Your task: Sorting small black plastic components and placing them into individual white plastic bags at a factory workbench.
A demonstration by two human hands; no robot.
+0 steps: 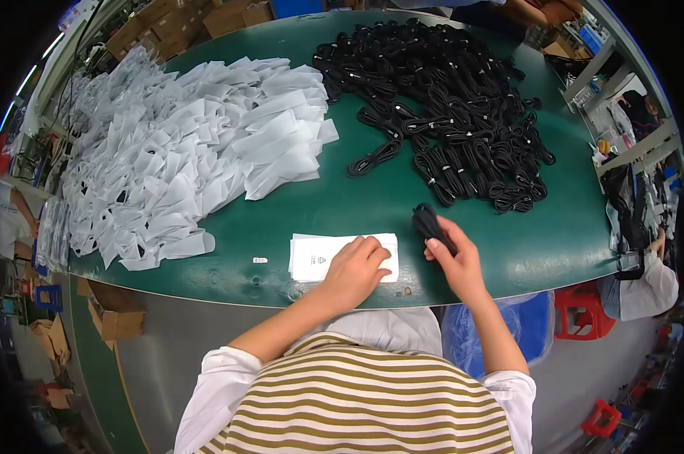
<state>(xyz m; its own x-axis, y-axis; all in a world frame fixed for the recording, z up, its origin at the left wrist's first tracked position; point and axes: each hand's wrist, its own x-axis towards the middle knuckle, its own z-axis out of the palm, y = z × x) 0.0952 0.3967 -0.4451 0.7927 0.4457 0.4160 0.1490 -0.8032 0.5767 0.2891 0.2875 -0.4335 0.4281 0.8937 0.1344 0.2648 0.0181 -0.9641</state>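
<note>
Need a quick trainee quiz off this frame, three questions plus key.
1. True or false: the left hand is on the stack of flat white bags.
2. What does the right hand hold?
A) a white bag
B) a coiled black cable
C) a red stool
3. Fill in: on the green table, the pile of black cables lies to the ___ of the pile of white bags.

Key: 1 true; 2 B; 3 right.
</note>
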